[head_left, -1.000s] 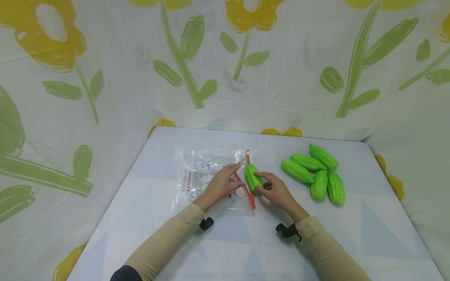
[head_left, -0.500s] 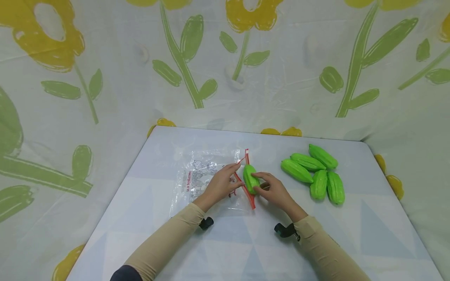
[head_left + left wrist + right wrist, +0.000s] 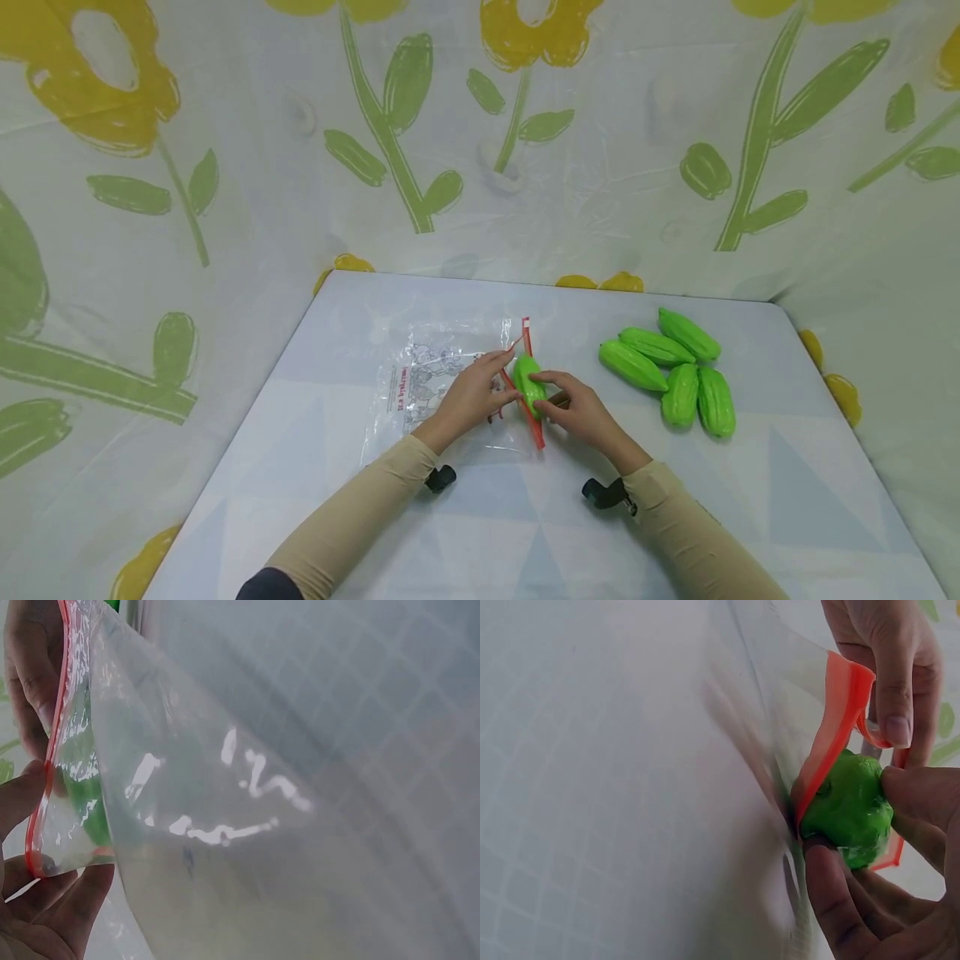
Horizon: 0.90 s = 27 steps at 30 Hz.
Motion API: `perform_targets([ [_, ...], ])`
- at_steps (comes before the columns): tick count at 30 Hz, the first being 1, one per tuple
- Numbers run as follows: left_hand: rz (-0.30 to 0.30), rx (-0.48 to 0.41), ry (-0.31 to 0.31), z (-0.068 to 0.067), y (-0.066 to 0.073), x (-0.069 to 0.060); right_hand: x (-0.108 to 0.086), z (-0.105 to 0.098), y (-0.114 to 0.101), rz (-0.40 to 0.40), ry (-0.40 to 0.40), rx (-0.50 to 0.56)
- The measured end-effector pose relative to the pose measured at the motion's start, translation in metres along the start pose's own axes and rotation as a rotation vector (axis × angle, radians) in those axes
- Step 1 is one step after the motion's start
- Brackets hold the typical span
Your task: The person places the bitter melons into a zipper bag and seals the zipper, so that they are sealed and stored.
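Nudged leftward, one green gourd (image 3: 526, 375) held in the right grip (image 3: 581, 414) appears partway into the clear bag (image 3: 393, 396) that the left grip (image 3: 471, 393) pinches, five other gourds (image 3: 681, 393) lying outside, right of centre.

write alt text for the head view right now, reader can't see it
A person's right hand holds a green ribbed object at the red-edged mouth of a clear plastic bag, which the left hand holds. Five similar green objects lie grouped farther right on the pale table.
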<state>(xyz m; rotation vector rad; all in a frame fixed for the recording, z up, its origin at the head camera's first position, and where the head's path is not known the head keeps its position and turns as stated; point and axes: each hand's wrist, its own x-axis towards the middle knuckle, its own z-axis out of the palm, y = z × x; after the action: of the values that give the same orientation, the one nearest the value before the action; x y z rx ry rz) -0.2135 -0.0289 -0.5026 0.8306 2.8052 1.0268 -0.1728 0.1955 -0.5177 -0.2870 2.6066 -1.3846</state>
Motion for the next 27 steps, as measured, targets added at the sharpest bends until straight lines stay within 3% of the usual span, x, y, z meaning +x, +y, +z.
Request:
perform_targets([
  [9, 0.024, 0.004, 0.008, 0.0004, -0.0005, 0.0004, 0.0012, 0.0015, 0.0028, -0.015, -0.007, 0.009],
  [27, 0.004, 0.003, -0.015, 0.0000, -0.0006, 0.0001, 0.0031, 0.0060, 0.0025, 0.008, 0.014, 0.036],
])
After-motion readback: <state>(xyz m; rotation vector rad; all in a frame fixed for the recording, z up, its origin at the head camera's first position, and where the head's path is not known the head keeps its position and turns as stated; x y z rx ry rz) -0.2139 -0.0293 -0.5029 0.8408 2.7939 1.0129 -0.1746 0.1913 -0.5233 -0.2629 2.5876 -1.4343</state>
